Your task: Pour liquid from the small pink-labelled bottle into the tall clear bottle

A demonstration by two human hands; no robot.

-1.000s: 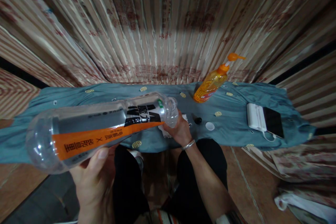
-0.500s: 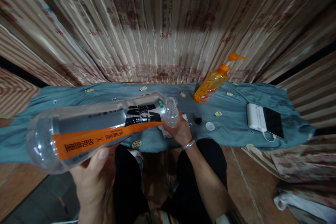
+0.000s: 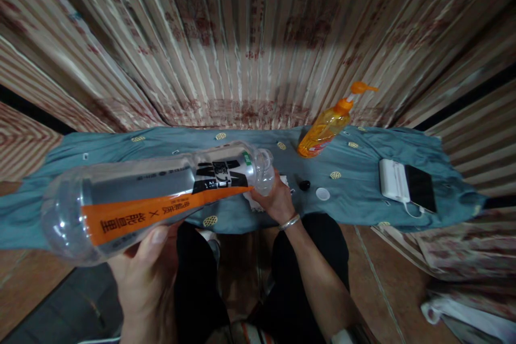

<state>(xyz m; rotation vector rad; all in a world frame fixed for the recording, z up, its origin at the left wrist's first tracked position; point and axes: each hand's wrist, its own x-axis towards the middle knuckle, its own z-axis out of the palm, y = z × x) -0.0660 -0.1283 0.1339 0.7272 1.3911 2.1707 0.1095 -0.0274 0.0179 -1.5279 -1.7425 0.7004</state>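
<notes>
A large clear plastic bottle [image 3: 149, 199] with a silver, black and orange label lies sideways in the air, its base to the left and its uncapped-looking neck to the right. My left hand [image 3: 143, 269] is wrapped round its body from below, the thumb on the label. At the neck, my right hand [image 3: 276, 200] is closed, wearing a silver bracelet; its fingers are partly hidden behind the neck. A white crumpled piece [image 3: 255, 204] shows beside the right fingers. Near that hand, a small black object [image 3: 305, 185] and a white round disc [image 3: 322, 194] lie on the cloth.
A teal patterned cloth [image 3: 355, 172] covers the narrow table. On it stands an orange pump bottle [image 3: 324, 131], partly full. Farther right are a white device [image 3: 393, 180] with a cable and a black phone-like slab [image 3: 420, 188]. A pleated curtain [image 3: 250, 54] hangs behind.
</notes>
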